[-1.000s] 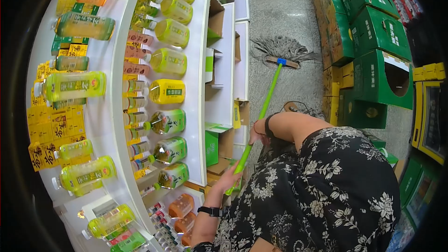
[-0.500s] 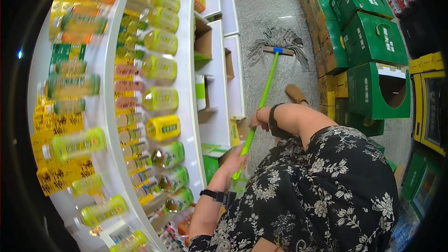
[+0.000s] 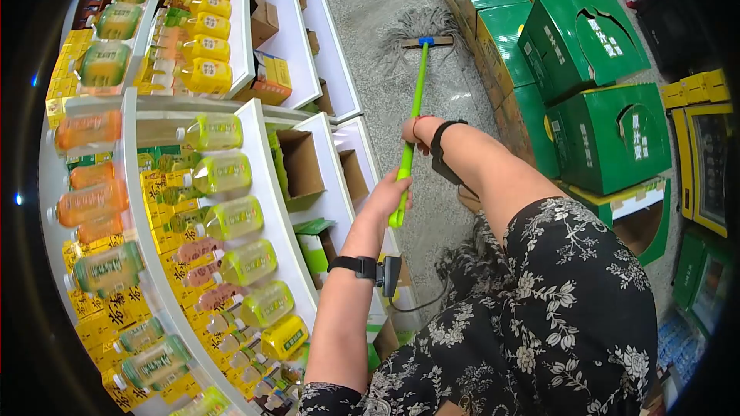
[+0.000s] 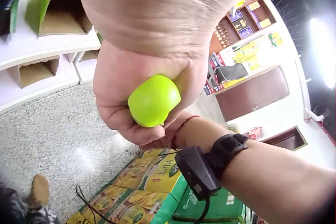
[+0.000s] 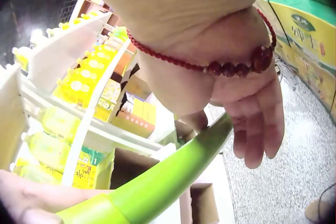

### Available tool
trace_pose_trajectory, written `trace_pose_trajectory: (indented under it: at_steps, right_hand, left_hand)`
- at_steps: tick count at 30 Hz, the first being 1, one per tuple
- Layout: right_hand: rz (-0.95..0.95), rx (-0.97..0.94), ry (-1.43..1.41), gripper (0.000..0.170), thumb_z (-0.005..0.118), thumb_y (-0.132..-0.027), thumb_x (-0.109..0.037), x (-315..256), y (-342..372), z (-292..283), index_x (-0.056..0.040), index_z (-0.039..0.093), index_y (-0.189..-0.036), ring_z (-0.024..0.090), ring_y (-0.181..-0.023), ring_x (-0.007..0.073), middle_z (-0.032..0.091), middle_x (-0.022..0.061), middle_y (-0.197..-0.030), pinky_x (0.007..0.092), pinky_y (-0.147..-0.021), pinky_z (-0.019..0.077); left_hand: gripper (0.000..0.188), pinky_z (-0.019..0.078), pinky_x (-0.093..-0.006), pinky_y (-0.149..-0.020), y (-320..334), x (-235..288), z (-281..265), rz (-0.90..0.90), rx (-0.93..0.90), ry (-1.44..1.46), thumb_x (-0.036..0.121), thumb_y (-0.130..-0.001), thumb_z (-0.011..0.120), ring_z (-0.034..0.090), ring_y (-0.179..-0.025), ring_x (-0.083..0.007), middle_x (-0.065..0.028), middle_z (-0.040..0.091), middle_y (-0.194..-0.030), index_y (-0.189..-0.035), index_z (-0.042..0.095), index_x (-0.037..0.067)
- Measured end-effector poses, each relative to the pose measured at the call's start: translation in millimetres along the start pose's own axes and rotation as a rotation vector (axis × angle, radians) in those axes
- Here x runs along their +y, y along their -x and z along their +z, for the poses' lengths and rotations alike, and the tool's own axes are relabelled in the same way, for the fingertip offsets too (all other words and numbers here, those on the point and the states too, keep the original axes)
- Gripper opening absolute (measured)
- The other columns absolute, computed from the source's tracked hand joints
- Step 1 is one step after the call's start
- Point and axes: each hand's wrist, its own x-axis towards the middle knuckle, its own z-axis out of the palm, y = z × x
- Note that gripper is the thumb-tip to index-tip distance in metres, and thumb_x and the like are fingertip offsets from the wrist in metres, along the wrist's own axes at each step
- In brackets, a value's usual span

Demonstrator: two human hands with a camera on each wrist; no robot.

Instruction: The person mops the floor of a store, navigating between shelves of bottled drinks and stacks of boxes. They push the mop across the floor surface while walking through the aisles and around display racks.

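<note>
My left hand grips the green handle of a mop close to its lower end. The rounded butt of the handle sticks out of the curled left fist in the left wrist view. Farther up, my right hand holds the handle between thumb and fingers. In the right wrist view, the other fingers of that hand hang fairly straight beside the handle. Grey strands of the mop head spread on the speckled floor, below a wooden bar with a blue joint.
Shelves of bottled drinks line the left side, with open cartons on the lower boards. Stacked green boxes border the aisle on the right. A brown shoe stands on the floor.
The head view has shifted along the aisle. Both arms now reach farther forward, and the mop head appears higher and farther left, close to the green boxes. Both hands keep hold of the handle.
</note>
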Motion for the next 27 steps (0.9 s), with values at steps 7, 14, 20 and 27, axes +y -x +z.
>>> trace_pose_trajectory:
  at_steps: [7, 14, 20, 27]
  right_hand:
    - [0.039, 0.040, -0.086, 0.032, 0.037, -0.087, -0.020, -2, 1, -51, 0.0007, 0.055, -0.104, 0.061, -0.059, 0.0250, 0.059, 0.0134, -0.074, 0.0396, -0.055, 0.0499]
    - [-0.018, -0.037, 0.130, 0.032, 0.034, -0.090, -0.023, 1, -60, 16, -0.0005, 0.055, -0.100, 0.058, -0.053, 0.0246, 0.057, 0.0125, -0.067, 0.0409, -0.049, 0.0484]
    - [-0.044, -0.214, -0.134, 0.035, 0.041, -0.087, -0.029, 8, -8, 131, 0.0002, 0.058, -0.094, 0.064, -0.063, 0.0236, 0.063, 0.0140, -0.073, 0.0385, -0.054, 0.0524]
    - [-0.005, -0.548, 0.051, 0.044, 0.044, -0.087, -0.035, 24, 44, 267, 0.0028, 0.052, -0.108, 0.064, -0.068, 0.0277, 0.062, 0.0173, -0.090, 0.0407, -0.059, 0.0536]
  left_hand:
    - [0.048, 0.0403, -0.0227, -0.046, -30, 48, 7, -0.026, -0.035, 0.068, 0.012, -0.088, 0.049, 0.044, -0.055, -0.0108, -0.0025, 0.044, -0.070, -0.132, 0.031, 0.008]
    - [0.048, 0.0408, -0.0224, -0.047, -3, -2, -12, 0.009, 0.011, 0.037, 0.012, -0.089, 0.048, 0.045, -0.057, -0.0098, -0.0014, 0.044, -0.071, -0.133, 0.030, 0.006]
    - [0.059, 0.0388, -0.0249, -0.046, 78, -119, -35, 0.030, -0.008, -0.018, 0.011, -0.087, 0.048, 0.044, -0.049, -0.0115, -0.0011, 0.045, -0.066, -0.140, 0.020, 0.009]
    - [0.061, 0.0428, -0.0251, -0.053, 207, -248, -16, -0.122, 0.053, 0.105, 0.011, -0.088, 0.049, 0.047, -0.057, -0.0120, -0.0034, 0.049, -0.073, -0.141, 0.020, 0.012]
